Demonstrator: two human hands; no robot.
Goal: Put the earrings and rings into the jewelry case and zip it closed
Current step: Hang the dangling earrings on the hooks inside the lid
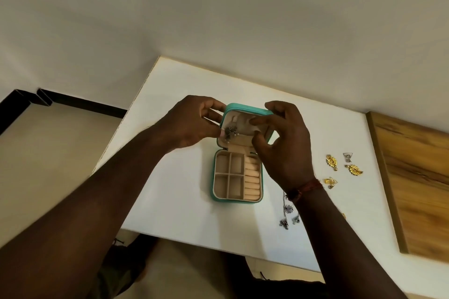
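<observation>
The case [237,175] lies open mid-table [170,189], lid up at 12 o'clock. The left hand [192,124] pinches a silver earring [229,131] against the lid; the right hand [284,143] hovers loosely curled, holding nothing visible. More earrings [331,160] lie at 3 o'clock.

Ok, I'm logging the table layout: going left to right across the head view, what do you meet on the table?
Left hand pinching a silver earring → open teal jewelry case → right hand → gold earrings → wooden board.
</observation>
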